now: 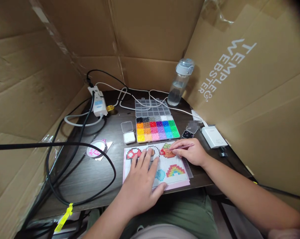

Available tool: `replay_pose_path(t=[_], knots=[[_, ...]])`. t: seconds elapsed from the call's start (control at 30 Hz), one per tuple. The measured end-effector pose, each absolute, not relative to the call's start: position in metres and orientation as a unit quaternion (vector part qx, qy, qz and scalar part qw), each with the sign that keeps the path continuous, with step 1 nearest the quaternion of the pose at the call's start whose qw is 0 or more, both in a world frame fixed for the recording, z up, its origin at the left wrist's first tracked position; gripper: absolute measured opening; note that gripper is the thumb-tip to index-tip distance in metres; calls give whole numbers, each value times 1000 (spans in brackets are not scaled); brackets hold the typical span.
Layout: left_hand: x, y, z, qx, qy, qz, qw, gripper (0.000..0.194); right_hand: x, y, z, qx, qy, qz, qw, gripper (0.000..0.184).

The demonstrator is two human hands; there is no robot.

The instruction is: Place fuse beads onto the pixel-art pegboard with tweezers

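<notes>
Flat white pattern sheet (145, 176) with colorful pixel-style mushroom and rainbow pictures.

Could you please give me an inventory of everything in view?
Pattern sheet: one, white, front
Grid board: one, translucent, by sheet
Thin tool: one, pink, right hand
Bead box: one, clear, multicoloured beads, behind sheet
White-filled box: one, clear, left of bead box
Black-filled box: one, clear, right
Bottle: one, clear, rear
Power strip: one, white, rear left
Tin: one, gold, beside strip
Round piece: one, white-pink, left
Charger: one, white, right
Cables: several, black, white, around
Tag: one, yellow, front left
Table: one, dark, beneath
Cardboard: several panels, brown, surrounding
Left hand, right hand: two, bare, over sheet
Trousers: one pair, green, below
</notes>
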State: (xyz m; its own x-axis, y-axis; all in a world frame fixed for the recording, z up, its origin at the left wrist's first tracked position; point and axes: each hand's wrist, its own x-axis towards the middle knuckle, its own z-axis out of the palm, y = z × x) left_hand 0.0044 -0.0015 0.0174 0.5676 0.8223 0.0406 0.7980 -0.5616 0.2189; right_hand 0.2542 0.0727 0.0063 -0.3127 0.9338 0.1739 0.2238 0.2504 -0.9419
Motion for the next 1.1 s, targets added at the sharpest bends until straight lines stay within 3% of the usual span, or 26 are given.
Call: replay_pose_path(t=[1.1], knots=[[5, -2, 16, 880, 457, 91, 92, 68, 250, 73, 7, -456, -663, 447, 391, 14]])
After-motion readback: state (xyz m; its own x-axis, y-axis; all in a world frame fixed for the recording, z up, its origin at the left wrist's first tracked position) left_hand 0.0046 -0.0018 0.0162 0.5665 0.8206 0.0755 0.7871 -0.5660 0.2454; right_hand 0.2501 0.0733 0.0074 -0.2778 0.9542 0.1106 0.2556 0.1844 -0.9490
